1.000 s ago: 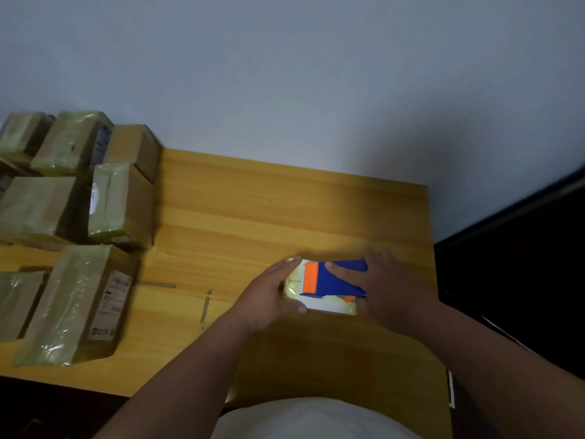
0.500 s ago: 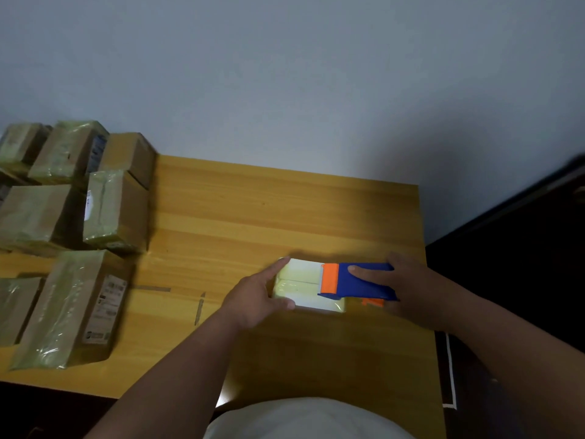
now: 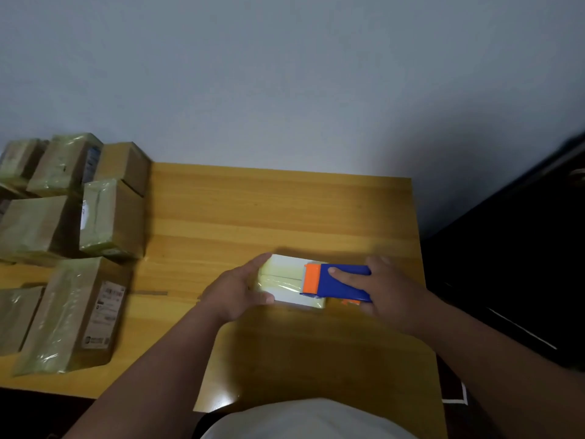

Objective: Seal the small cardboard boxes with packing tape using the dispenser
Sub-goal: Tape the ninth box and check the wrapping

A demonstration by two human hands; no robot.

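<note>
A small pale box (image 3: 286, 282) lies on the wooden table (image 3: 285, 210), its top glossy with tape. My left hand (image 3: 235, 293) grips the box's left end, forefinger along the far edge and thumb on the near edge. A blue tape dispenser (image 3: 343, 283) with an orange front rests at the box's right end. My right hand (image 3: 384, 288) is closed around the dispenser, thumb lying on its blue top.
Several taped brown cardboard boxes (image 3: 66, 223) are piled on the table's left side, the nearest one (image 3: 72, 315) bearing a label. A grey wall rises behind. Dark furniture (image 3: 522, 264) stands to the right of the table edge.
My right hand has drawn the dispenser rightward across the box top, from over its middle to its right end, which uncovers more of the top. My left hand stays on the box's left end.
</note>
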